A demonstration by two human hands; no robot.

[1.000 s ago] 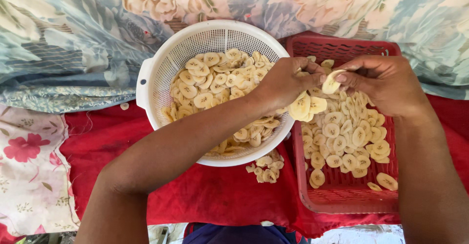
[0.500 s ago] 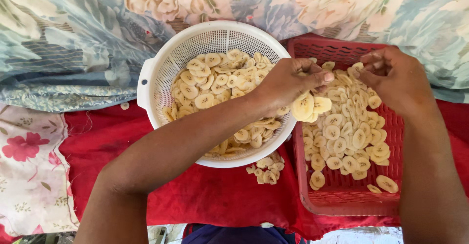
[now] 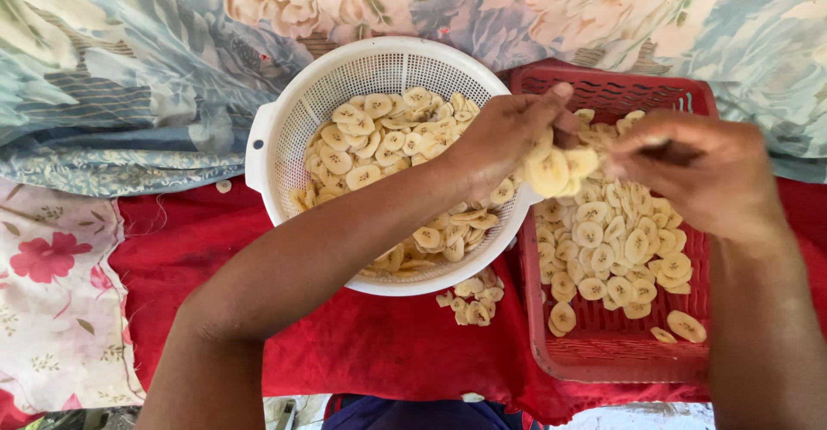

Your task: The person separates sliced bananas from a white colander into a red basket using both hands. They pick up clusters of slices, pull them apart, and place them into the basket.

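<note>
Both hands meet over the red tray (image 3: 689, 102): left hand (image 3: 504, 137) closed on banana slices (image 3: 556, 170), right hand (image 3: 698, 171) curled beside them, pinching, its catch hidden; the white colander (image 3: 284, 128) sits left of the tray

The left hand (image 3: 508, 133) reaches across the white colander (image 3: 276, 137) and pinches a small clump of pale banana slices (image 3: 556, 170) over the red tray's (image 3: 603, 352) left edge. Just right of it, the right hand (image 3: 698, 171) hovers over the tray with fingers curled. Slices fill both containers. A few loose slices (image 3: 472, 299) lie on the red cloth (image 3: 362, 344) between them. Floral fabric (image 3: 129, 59) lies beyond.
</note>
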